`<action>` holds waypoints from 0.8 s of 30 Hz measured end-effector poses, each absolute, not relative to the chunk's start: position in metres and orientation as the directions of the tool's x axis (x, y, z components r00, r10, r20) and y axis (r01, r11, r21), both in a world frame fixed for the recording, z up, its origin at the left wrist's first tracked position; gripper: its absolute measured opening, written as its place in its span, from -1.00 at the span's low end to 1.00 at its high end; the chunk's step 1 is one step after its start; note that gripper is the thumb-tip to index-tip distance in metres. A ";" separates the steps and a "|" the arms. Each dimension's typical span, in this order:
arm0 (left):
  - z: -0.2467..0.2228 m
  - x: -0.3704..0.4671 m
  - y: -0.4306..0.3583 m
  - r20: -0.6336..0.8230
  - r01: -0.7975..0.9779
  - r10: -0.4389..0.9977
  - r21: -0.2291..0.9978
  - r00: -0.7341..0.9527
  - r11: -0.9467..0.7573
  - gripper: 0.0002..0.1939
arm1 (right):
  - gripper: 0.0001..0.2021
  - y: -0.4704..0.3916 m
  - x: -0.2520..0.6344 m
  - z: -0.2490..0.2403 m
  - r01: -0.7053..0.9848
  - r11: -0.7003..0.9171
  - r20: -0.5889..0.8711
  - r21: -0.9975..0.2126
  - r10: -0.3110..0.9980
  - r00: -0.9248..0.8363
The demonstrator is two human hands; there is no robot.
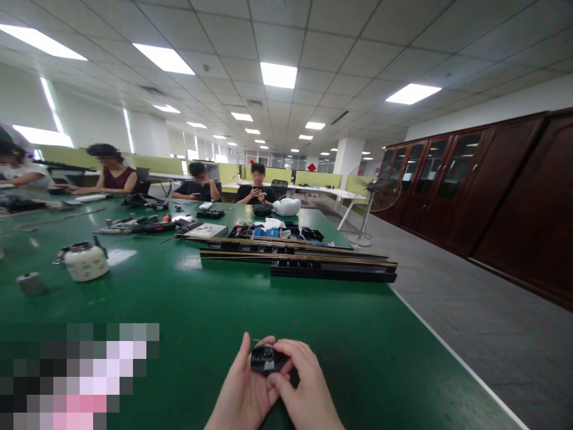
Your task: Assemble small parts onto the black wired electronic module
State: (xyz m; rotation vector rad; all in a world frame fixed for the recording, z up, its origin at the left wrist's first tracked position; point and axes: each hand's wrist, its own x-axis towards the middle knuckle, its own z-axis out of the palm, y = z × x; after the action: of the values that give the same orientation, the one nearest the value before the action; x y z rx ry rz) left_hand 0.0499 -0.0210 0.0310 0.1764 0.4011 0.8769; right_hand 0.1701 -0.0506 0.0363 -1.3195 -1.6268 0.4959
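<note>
Close to me, above the green table (pixel 179 304), a small black plastic part (pixel 267 358) with greyish pieces in its middle is held between both hands. My left hand (pixel 246 385) cradles it from below and the left, its thumb pointing up along the side. The fingers of my right hand (pixel 304 376) are closed on the part's right end, with thumb and forefinger pinching its edge. A thin light strand (pixel 256 340) shows at its upper left. What the part is, I cannot make out.
Long black rails (pixel 333 273) with thin yellowish rods lie across the table ahead. A cream pot (pixel 86 261) and a grey cylinder (pixel 31 283) stand at the left. Farther off are tools (pixel 147 227), a white pillow-like thing (pixel 287 206) and several seated people. A fan (pixel 370 197) stands right.
</note>
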 end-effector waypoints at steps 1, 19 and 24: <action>0.030 0.049 -0.021 -0.254 -0.708 0.771 0.304 0.584 0.637 -0.68 | -0.55 -0.051 0.170 0.036 0.520 0.341 0.422 -0.783 0.906 0.040; 0.024 0.048 -0.019 -0.214 -0.691 0.724 0.217 0.656 0.690 -0.72 | -0.47 -0.053 0.172 0.038 0.513 0.328 0.371 -0.793 0.928 -0.020; 0.025 0.048 -0.020 -0.205 -0.702 0.739 0.233 0.641 0.673 -0.71 | -0.46 -0.053 0.172 0.040 0.501 0.344 0.383 -0.794 0.923 -0.026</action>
State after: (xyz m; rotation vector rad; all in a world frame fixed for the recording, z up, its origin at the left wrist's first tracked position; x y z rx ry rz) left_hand 0.0484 -0.0201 0.0247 0.1360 0.2945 0.8242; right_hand 0.1721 -0.0528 0.0398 -1.2914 -1.6702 0.5653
